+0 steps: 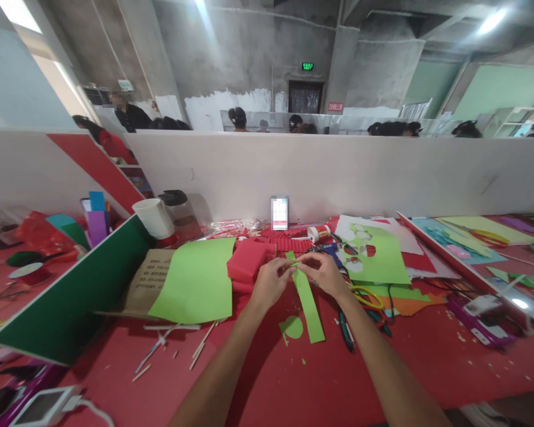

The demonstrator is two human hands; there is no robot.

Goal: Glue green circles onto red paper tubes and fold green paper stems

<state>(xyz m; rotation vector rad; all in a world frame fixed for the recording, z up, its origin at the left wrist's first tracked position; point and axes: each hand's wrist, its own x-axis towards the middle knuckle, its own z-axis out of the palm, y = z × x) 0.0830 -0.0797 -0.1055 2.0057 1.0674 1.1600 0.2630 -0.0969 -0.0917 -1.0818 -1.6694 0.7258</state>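
Observation:
My left hand (272, 279) and my right hand (324, 273) meet above the middle of the red table, thumbs and fingertips pinched together. Between them is a bit of light green paper, its shape mostly covered by the fingers. A long light green paper strip (310, 311) runs from under the fingertips toward me. Whether the pinched bit belongs to this strip I cannot tell. A round green paper cutout (292, 327) lies to the strip's left. Just left of my left hand sits a folded red block of paper or cloth (248, 261).
A large green sheet (200, 284) covers brown cardboard on the left; thin sticks (203, 346) lie before it. To the right are yellow-handled scissors (367, 296), a dark green-handled tool (346, 332) and a green sheet with holes (382, 261). A phone (279, 213) stands against the white partition (338, 178).

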